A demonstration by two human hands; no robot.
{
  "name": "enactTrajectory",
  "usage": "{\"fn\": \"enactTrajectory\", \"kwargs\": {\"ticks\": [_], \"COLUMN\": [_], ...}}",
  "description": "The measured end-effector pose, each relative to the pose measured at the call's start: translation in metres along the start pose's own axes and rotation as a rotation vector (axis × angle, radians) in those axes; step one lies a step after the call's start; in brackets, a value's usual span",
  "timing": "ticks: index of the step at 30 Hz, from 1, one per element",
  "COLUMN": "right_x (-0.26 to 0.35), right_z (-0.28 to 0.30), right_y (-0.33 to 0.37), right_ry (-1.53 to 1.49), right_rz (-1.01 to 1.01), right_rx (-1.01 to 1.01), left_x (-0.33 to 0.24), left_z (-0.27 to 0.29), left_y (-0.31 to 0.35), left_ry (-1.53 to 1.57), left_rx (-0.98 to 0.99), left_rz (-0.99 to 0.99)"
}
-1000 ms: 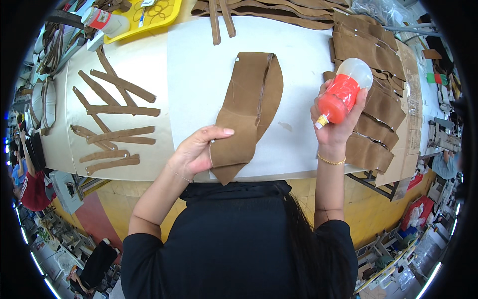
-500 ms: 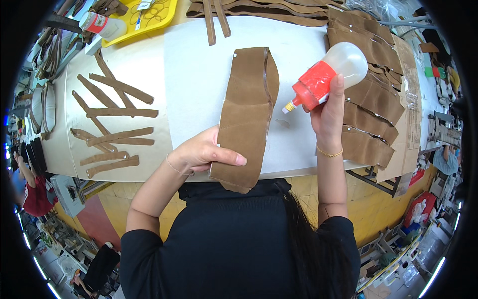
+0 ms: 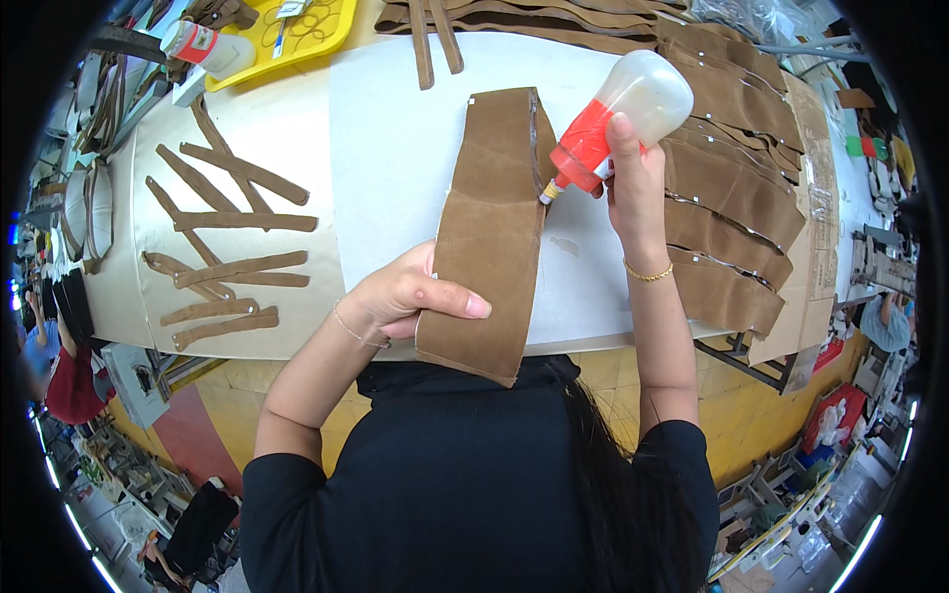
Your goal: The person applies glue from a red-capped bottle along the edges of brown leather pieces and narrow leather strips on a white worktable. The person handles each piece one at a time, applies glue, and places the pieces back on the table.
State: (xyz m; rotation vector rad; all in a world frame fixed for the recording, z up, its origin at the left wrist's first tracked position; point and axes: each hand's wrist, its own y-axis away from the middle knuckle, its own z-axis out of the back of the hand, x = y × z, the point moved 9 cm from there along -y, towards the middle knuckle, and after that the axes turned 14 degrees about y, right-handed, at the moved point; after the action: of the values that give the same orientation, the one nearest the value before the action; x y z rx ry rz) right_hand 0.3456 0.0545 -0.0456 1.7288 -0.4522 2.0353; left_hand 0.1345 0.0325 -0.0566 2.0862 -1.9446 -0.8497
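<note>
My left hand (image 3: 425, 296) is closed on the near part of a long brown leather piece (image 3: 489, 227), thumb on top and fingers underneath. The piece extends away from me over the white sheet (image 3: 386, 148), and its near end overhangs the table edge. My right hand (image 3: 633, 188) grips a translucent squeeze bottle (image 3: 643, 94) with a red label and red cap, tilted down to the left. Its narrow nozzle meets the right edge of the leather about midway along, where a fold and a glossy line show.
Several narrow brown strips (image 3: 247, 221) lie crossed on the left. A yellow tray (image 3: 331, 40) with rubber bands and a second bottle (image 3: 208, 49) sit at the far left. Overlapping leather pieces (image 3: 732, 227) rest on cardboard (image 3: 816, 198) to the right; more are stacked at the back.
My right hand has brought the bottle left and slightly away from me, so its nozzle has come to the leather's right edge. The leather has shifted slightly; my left hand keeps its hold.
</note>
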Motion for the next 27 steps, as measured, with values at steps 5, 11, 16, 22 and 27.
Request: {"fn": "enactTrajectory", "kwargs": {"ticks": [5, 11, 16, 22, 27], "right_x": [-0.007, -0.007, 0.003, 0.014, 0.017], "right_z": [-0.004, -0.004, -0.004, -0.007, -0.011], "right_y": [0.000, 0.009, 0.026, 0.041, 0.052], "right_ry": [0.018, -0.015, -0.070, -0.132, -0.202], "right_rz": [-0.039, -0.001, 0.040, 0.065, 0.047], "right_rx": [0.025, 0.005, -0.026, -0.018, 0.041], "left_x": [-0.001, -0.002, -0.003, -0.002, -0.001], "left_z": [-0.001, -0.001, -0.001, -0.003, -0.002], "left_y": [0.000, 0.001, 0.000, 0.000, -0.001], "left_ry": [-0.022, 0.013, -0.004, 0.016, 0.023], "left_rx": [0.013, 0.008, -0.010, 0.004, -0.007], "left_rz": [-0.011, -0.029, -0.028, -0.018, -0.027]}}
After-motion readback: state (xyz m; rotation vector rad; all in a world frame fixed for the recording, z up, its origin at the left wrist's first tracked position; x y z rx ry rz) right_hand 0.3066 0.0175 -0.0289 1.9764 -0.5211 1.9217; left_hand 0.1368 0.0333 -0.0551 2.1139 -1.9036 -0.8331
